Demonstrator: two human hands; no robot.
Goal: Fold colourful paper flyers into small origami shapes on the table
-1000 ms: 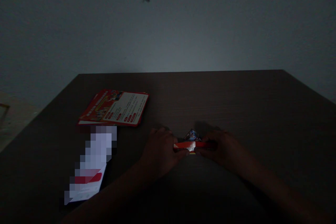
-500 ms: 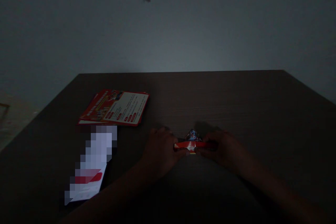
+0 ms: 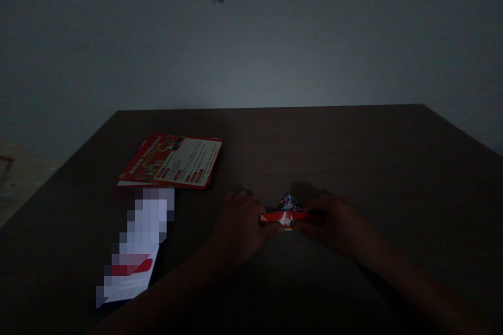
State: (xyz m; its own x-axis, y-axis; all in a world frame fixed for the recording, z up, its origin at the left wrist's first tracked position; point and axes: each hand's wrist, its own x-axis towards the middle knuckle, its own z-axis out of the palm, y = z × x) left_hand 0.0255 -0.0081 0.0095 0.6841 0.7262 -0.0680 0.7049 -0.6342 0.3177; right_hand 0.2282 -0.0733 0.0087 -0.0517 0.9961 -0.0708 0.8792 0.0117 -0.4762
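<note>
Between my two hands, low in the middle of the head view, is a folded piece of red printed paper (image 3: 286,218) with a dark, multicoloured pointed part sticking up behind it. My left hand (image 3: 241,222) is closed on its left end, the thumb pressed along the near side. On the right end my right hand (image 3: 334,220) is closed the same way, the thumb tips close together near the middle. Dim light hides most of the fingers and the paper's lower folds.
A stack of red and white printed leaflets (image 3: 173,159) lies on the dark wooden table (image 3: 314,141) at the left. Nearer to me is a lit phone (image 3: 137,251) with a partly pixelated screen, beside my left forearm. A pale wall (image 3: 314,36) rises behind the table.
Almost nothing differs. Both hands keep their grip on the red paper in the same place, and the view has shifted only very slightly.
</note>
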